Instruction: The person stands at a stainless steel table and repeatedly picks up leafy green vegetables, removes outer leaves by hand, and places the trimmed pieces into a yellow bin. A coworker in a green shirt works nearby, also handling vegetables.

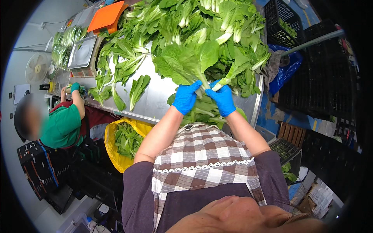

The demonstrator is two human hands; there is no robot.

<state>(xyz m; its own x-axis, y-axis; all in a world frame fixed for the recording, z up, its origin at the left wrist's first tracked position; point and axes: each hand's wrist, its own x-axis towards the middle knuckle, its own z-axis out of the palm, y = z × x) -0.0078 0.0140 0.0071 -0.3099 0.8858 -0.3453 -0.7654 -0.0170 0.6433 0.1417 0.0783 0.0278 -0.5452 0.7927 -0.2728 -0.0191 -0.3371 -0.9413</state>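
Note:
Both my hands wear blue gloves and meet at the base of a leafy green vegetable (186,64). Its broad leaves spread away from me over the metal table (157,94). My left hand (187,97) grips the stalks from the left, thumb pointing up along them. With my right hand (222,99) I grip the stem end from the right; another pale-stemmed piece (233,76) runs up from beside its fingers, and I cannot tell if it is held. Loose leaves (204,110) lie below my hands at the table's near edge. A large heap of greens (174,26) covers the far side.
Left along the table are a weighing scale (83,54), an orange scoop-shaped container (107,16) and bagged greens (65,43). A co-worker in green (62,125) stands there. A yellow bag of leaves (109,145) hangs below the edge. Black crates (314,72) stack at right.

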